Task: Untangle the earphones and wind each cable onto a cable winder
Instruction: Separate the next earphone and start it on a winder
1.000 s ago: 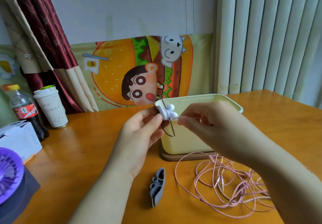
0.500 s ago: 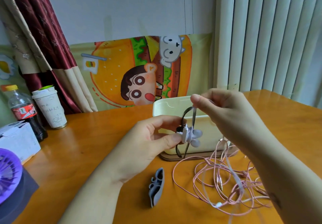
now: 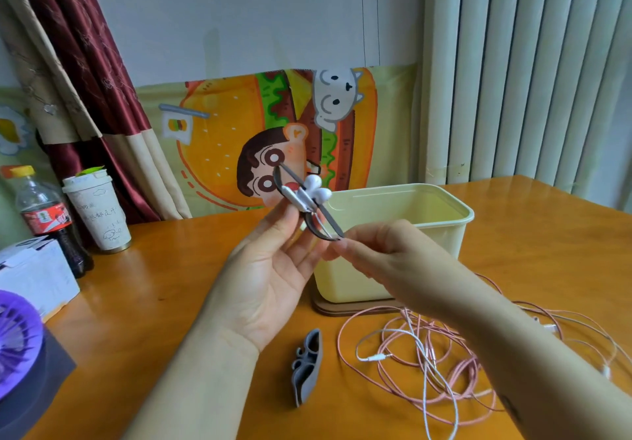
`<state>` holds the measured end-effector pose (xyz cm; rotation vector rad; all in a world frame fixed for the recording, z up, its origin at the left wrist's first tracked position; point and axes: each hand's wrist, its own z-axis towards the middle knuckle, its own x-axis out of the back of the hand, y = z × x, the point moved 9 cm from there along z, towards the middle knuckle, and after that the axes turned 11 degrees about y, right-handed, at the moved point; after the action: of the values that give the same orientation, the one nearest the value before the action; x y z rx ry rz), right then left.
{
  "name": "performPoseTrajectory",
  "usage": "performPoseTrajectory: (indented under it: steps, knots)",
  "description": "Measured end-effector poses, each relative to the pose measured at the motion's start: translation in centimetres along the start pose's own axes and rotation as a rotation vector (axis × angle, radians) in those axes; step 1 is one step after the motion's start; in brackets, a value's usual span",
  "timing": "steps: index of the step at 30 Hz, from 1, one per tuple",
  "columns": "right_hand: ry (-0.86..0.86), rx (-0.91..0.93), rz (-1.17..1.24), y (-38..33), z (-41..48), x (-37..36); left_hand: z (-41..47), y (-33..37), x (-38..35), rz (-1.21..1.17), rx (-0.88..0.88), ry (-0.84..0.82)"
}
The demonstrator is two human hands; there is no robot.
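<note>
My left hand holds a dark grey cable winder up in front of the yellow bin, its fingers pinching the winder's middle. Two white earbuds sit clipped at the winder's centre. My right hand pinches the white cable at the winder's lower tip. From there the white cable trails down to the table, mixed in with a loose tangle of pink earphone cable. A second grey winder lies on the table below my hands.
A pale yellow bin stands on a wooden base behind my hands. At the left are a cola bottle, a paper cup, a white box and a purple fan. Curtains hang behind the orange table.
My left hand lifted the winder and turned it to a slant. My right hand came down from above the winder to its lower tip, still pinching the white cable.
</note>
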<state>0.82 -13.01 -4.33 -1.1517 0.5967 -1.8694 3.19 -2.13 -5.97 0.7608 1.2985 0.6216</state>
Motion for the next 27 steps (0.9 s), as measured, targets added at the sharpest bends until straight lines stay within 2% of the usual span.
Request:
performPoseTrajectory:
  steps: [4,11,13,16,19,23,27]
  knots:
    - [0.028,0.061,-0.122,-0.8,-0.3,0.3,0.6,0.2,1.3,0.037,-0.043,0.084]
    - [0.108,0.109,-0.296,-2.1,-0.7,1.9,0.8,-0.3,2.1,0.058,-0.003,0.138]
    - [0.103,0.123,-0.314,-2.6,-0.8,2.0,0.8,-0.4,1.9,0.176,-0.05,0.114]
    - [0.12,0.153,-0.326,-3.1,-0.9,2.6,0.6,0.1,2.1,0.5,-0.21,0.129]
    - [0.169,0.17,-0.329,-3.3,-0.7,3.8,0.0,0.3,0.9,0.771,-0.307,0.02]
    - [0.229,0.164,-0.262,-3.1,-0.4,5.7,-0.4,-1.3,-0.1,0.817,-0.177,-0.151]
    - [0.296,0.183,-0.204,-2.9,-0.2,6.6,-0.6,-1.8,-0.2,0.819,-0.107,-0.241]
